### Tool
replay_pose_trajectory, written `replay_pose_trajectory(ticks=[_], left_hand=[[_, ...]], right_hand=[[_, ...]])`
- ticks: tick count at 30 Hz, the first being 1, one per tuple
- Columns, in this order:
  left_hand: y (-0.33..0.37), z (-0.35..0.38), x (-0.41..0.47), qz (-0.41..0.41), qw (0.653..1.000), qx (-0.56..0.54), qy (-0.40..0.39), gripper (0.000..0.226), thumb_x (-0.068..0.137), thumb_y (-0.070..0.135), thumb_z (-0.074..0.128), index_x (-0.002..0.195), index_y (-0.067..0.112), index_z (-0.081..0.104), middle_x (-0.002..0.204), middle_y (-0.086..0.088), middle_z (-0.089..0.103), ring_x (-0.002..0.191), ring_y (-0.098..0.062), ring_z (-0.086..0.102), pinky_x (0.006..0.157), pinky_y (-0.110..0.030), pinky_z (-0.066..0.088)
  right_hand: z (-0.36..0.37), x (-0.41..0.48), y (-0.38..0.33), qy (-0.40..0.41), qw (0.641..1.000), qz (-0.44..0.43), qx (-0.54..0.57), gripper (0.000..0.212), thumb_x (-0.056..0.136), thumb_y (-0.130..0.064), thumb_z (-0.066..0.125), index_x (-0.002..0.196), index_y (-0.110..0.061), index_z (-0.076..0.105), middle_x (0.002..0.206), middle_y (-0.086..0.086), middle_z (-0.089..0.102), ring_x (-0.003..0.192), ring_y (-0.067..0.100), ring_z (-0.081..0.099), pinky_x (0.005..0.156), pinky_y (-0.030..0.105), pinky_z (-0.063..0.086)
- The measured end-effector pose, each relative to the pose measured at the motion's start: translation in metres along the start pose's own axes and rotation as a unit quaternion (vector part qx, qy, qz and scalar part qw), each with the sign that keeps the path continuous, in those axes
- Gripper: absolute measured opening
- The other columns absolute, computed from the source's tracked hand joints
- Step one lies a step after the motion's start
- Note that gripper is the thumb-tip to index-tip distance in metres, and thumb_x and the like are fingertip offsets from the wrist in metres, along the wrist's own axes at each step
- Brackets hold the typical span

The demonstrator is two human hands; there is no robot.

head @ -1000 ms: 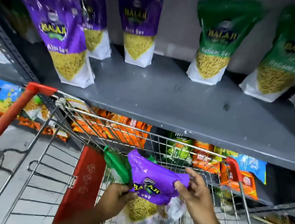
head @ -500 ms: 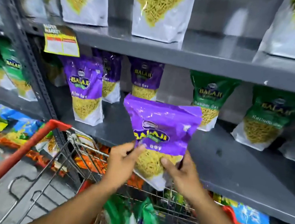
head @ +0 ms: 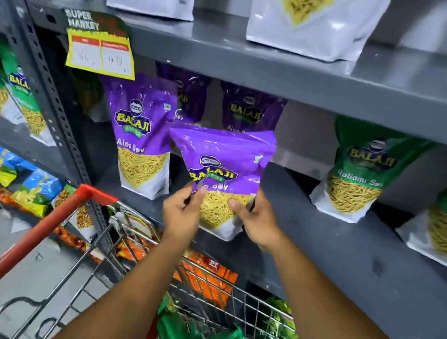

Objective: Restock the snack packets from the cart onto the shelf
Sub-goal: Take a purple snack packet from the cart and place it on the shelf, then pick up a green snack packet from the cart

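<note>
I hold a purple Aloo Sev packet (head: pixel 223 160) upright at the grey middle shelf (head: pixel 347 261). My left hand (head: pixel 181 212) grips its lower left side and my right hand (head: pixel 258 223) its lower right side. The packet's base sits at or just above the shelf surface near the front edge; I cannot tell if it touches. Another purple Aloo Sev packet (head: pixel 144 135) stands just to its left, and two more stand behind. Below my arms, the wire cart (head: pixel 126 242) holds green packets (head: pixel 193 337).
Green Ratlami Sev packets (head: pixel 359 174) stand on the same shelf to the right, with bare shelf between them and the purple row. The upper shelf (head: pixel 260 62) carries white-bottomed packets and a yellow price tag (head: pixel 98 51). The cart's red handle (head: pixel 35 234) slants across the lower left.
I lifted the purple packet out of the cart with both hands and carried it up and forward to the middle shelf, beside the standing purple packet.
</note>
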State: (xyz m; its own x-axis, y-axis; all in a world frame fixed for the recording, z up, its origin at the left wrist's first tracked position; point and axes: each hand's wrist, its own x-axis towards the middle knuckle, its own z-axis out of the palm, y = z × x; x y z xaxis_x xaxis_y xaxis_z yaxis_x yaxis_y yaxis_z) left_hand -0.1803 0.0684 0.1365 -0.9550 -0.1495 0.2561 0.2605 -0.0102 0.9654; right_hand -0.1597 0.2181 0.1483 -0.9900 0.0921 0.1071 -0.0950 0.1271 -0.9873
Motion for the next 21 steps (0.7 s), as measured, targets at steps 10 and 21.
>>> replay_pose_trajectory(ticks=[10, 21], left_hand=[[-0.022, -0.043, -0.029, -0.096, 0.995, 0.022, -0.001, 0.037, 0.092, 0.028, 0.062, 0.127, 0.017, 0.056, 0.13, -0.001, 0.058, 0.121, -0.015, 0.054, 0.104, -0.034, 0.043], [-0.145, -0.164, -0.184, -0.328, 0.796, 0.418, -0.29, 0.017, 0.059, 0.031, 0.053, 0.053, 0.017, 0.061, 0.057, -0.008, 0.062, 0.057, -0.021, 0.06, 0.058, -0.035, 0.052]], right_hand=[[-0.008, -0.032, 0.012, 0.05, 0.995, 0.05, 0.075, 0.046, 0.085, -0.01, 0.064, 0.123, -0.019, 0.041, 0.109, -0.009, 0.061, 0.095, -0.003, 0.061, 0.081, 0.018, 0.049], [0.011, -0.255, 0.184, -0.111, 0.914, 0.344, -0.182, 0.056, 0.074, -0.021, 0.075, 0.125, -0.021, 0.053, 0.12, 0.0, 0.061, 0.106, 0.015, 0.059, 0.1, 0.038, 0.048]])
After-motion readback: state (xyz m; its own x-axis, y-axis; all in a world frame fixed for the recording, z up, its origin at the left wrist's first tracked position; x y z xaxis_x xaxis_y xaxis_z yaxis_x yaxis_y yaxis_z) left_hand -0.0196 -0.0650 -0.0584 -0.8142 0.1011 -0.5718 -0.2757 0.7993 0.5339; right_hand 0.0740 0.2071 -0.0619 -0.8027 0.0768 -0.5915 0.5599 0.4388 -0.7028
